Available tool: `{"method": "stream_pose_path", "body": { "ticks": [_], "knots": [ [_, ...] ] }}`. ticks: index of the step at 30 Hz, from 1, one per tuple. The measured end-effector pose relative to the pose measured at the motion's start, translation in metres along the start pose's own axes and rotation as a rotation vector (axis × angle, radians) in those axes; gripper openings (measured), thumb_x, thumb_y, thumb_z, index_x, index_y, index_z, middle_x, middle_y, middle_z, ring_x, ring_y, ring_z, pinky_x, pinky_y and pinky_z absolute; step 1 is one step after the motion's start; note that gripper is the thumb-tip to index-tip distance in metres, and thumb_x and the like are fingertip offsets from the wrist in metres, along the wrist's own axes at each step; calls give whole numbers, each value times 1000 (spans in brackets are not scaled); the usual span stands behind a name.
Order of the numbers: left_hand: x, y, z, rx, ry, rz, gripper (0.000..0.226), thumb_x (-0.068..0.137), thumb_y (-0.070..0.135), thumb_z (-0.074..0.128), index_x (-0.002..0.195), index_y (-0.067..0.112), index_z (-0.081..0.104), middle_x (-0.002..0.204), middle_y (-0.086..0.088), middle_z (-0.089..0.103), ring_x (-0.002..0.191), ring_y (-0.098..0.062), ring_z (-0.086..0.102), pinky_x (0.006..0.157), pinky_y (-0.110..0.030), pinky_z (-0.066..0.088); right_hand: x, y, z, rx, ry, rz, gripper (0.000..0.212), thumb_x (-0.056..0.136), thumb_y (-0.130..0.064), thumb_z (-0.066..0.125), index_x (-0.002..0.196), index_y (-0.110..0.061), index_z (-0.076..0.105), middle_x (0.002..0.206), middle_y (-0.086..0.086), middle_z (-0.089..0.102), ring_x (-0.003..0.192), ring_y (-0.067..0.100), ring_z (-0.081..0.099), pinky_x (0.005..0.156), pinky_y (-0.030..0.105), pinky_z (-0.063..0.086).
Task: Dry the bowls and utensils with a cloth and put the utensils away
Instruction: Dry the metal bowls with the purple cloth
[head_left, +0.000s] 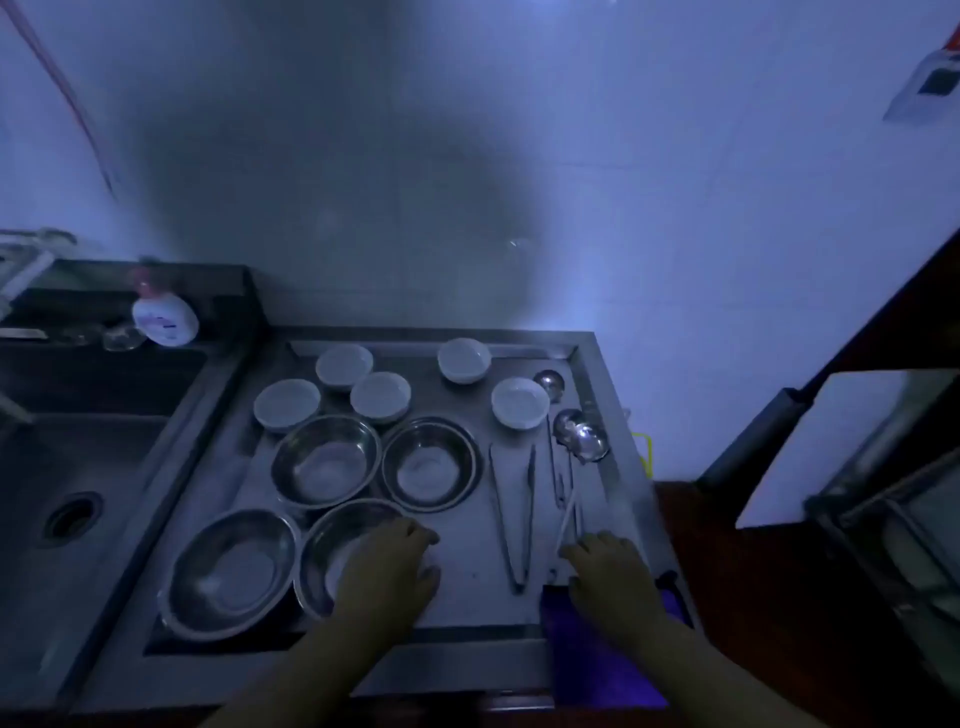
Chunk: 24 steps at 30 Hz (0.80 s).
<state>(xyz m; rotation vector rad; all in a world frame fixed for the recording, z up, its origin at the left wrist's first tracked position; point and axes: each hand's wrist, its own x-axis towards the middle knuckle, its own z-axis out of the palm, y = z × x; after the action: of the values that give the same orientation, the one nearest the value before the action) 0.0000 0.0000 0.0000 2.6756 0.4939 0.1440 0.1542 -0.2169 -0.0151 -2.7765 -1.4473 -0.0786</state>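
1. Right hand (610, 577) rests on the purple cloth (597, 654), fingers loosely spread, gripping nothing
2. Left hand (389, 566) lies relaxed over the near steel bowl (332, 551)
3. Ladles (582, 441) lie just beyond the right fingertips, handles pointing toward them

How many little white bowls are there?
5. Three white bowls sit together at the back left; two at the back right. None seems hidden.
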Motion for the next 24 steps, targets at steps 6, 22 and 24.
{"method": "stream_pose_path", "body": {
  "ticks": [6, 22, 24],
  "knots": [
    [11, 19, 61, -31, -221, 95, 38, 92, 34, 48, 129, 27, 50, 127, 7, 49, 117, -10, 44, 92, -21, 36, -35, 31, 46, 114, -420, 234, 47, 94, -17, 45, 141, -22, 43, 140, -1, 45, 128, 16, 39, 101, 30, 32],
    [3, 80, 156, 89, -443, 37, 41, 85, 37, 50, 126, 27, 48, 120, 5, 54, 112, -15, 45, 90, -24, 35, -32, 67, 99, 191, -607, 194, 55, 82, -48, 63, 126, -16, 50, 123, 8, 55, 114, 26, 48, 97, 37, 31],
    [4, 82, 156, 61, -476, 5, 43, 85, 34, 53, 127, 26, 48, 120, 3, 55, 113, -16, 47, 92, -25, 37, -33, 66, 94, 194, -614, 198, 38, 80, -45, 65, 101, -15, 58, 105, 6, 60, 100, 26, 55, 90, 37, 34]
  ]
}}
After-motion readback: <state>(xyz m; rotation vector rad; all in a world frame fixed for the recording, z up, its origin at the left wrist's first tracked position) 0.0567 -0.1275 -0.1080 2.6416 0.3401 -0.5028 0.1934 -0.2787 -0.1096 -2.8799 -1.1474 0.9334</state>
